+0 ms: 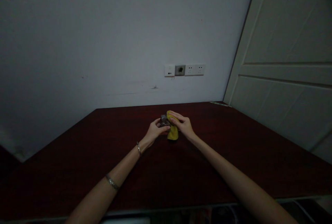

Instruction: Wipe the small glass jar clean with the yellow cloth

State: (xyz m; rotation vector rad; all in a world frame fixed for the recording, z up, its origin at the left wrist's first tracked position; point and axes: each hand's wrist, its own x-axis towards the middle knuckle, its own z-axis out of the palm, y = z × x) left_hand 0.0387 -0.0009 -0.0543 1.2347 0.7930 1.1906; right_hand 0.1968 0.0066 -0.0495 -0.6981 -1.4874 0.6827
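Observation:
My left hand is closed around a small, shiny see-through object, perhaps a glass or a jar; its exact kind does not show in the dim light. Two bracelets circle my left wrist and forearm. A yellow cloth is gripped in my right hand, whose fingers press it against the right side of the object. Part of the cloth hangs down below the fingers. Both hands meet above the middle of the dark red table, and fingers and cloth cover part of the object.
Behind the table rises a pale wall with a row of sockets and switches. A panelled door stands along the right side. At the table's back right corner lies a thin strip. Partly visible items sit below the front edge.

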